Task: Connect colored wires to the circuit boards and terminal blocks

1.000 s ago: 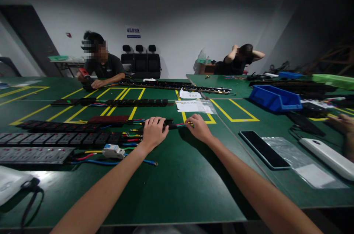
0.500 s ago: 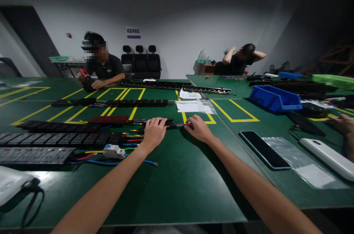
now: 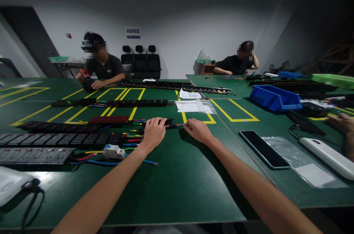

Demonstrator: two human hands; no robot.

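My left hand (image 3: 154, 132) is curled over a black part (image 3: 169, 121), pressing it near the table; the fingers hide most of its shape. Thin coloured wires (image 3: 179, 126) come out of its right side. Their far ends are pinched in the fingertips of my right hand (image 3: 199, 130). To the left of my left hand lie a dark red strip (image 3: 108, 120) and black socket strips (image 3: 59, 138) with ringed wire ends. A grey socket strip (image 3: 35, 155) and a white-and-blue breaker (image 3: 113, 151) with yellow, red and blue wires lie nearer to me.
A phone (image 3: 264, 150), a clear plastic bag (image 3: 279, 145) and a white power bank (image 3: 328, 157) lie at right, below a blue bin (image 3: 275, 98). White papers (image 3: 189, 106) lie beyond my hands. A co-worker holds a red power tool (image 3: 84, 74) at far left; another person sits far right.
My right fingertips have shifted slightly on the wires, with the hand turned a little. My left hand stays in place. The far-right person has lowered one arm to the table.
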